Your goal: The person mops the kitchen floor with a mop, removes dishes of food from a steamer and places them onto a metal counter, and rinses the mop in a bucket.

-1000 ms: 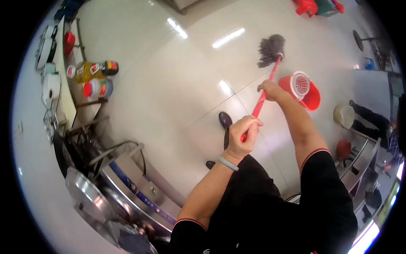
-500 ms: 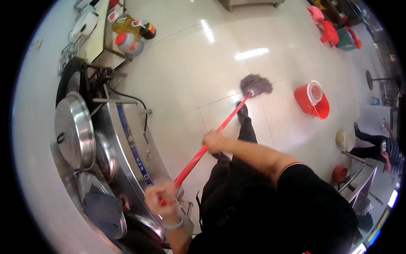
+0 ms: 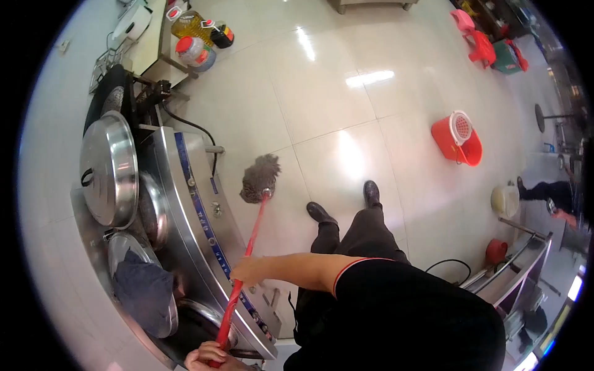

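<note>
The red handle of a mop (image 3: pixel 257 230) runs between both of my hands. My left hand (image 3: pixel 210 357), at the bottom edge, is closed round its upper end. Farther down the handle, my right hand (image 3: pixel 245 270) is wrapped round it beside the steel stove front. The grey mop head (image 3: pixel 260 178) lies spread on the tiled floor, left of my dark shoes and near the stove. A red bucket (image 3: pixel 448 137) with a white and red wringer basket stands on the floor to the right.
A steel stove (image 3: pixel 204 229) with lidded pans (image 3: pixel 111 170) and a dark cloth (image 3: pixel 143 294) fills the left. Bottles and a jar (image 3: pixel 196 53) stand at the upper left. Red stools (image 3: pixel 481 49) are at the upper right. Another person (image 3: pixel 554 196) is at the far right by a pale bucket (image 3: pixel 505 200).
The mop head has swept left across the floor, from near the red bucket to beside the stove. Both my hands have moved left and down with the handle, still gripping it.
</note>
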A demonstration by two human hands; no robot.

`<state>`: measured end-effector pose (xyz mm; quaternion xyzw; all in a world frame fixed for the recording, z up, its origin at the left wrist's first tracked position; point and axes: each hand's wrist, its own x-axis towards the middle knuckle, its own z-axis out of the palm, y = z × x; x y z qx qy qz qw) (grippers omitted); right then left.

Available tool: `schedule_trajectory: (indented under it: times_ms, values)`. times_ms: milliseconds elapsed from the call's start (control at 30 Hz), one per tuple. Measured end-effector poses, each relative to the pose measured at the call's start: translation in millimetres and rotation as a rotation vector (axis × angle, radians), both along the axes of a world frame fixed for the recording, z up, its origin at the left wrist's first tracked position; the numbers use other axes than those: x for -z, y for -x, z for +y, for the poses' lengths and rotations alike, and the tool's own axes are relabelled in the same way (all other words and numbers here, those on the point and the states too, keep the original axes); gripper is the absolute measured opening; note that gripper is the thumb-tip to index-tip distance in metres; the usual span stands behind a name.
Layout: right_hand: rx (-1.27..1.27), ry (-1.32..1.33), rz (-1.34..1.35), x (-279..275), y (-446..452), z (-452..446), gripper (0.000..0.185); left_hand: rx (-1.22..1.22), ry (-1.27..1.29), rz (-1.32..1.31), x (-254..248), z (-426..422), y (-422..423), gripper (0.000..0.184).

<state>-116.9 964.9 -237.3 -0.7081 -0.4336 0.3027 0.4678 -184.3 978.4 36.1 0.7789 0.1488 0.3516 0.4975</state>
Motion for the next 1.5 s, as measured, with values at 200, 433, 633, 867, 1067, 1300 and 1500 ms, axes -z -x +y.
schedule_trajectory:
  times_ms: [200,433,633,867,1067,1300,1500]
  values:
    - [0.02,0.177,-0.033,-13,-8,-69,0.021,-0.114,-0.047,-0.114,8,-19,-2,0.031]
    - [0.001,0.278,0.065,12,2,-240,0.023,-0.171,0.369,-0.059,62,-117,13,0.024]
    - [0.233,0.546,0.007,64,-16,-441,0.023,0.202,0.605,0.156,123,-266,-28,0.02]
    - [0.84,0.508,-0.198,110,-6,-689,0.014,0.852,0.4,0.373,179,-462,-66,0.032]
    - [0.908,0.658,-0.215,133,44,-766,0.025,1.219,0.418,0.355,203,-520,-34,0.022]
    - [0.905,0.476,-0.21,149,52,-625,0.021,1.092,0.529,0.437,190,-379,-4,0.021]
    - [0.586,0.354,-0.183,137,44,-411,0.012,0.765,0.601,0.344,150,-188,35,0.025]
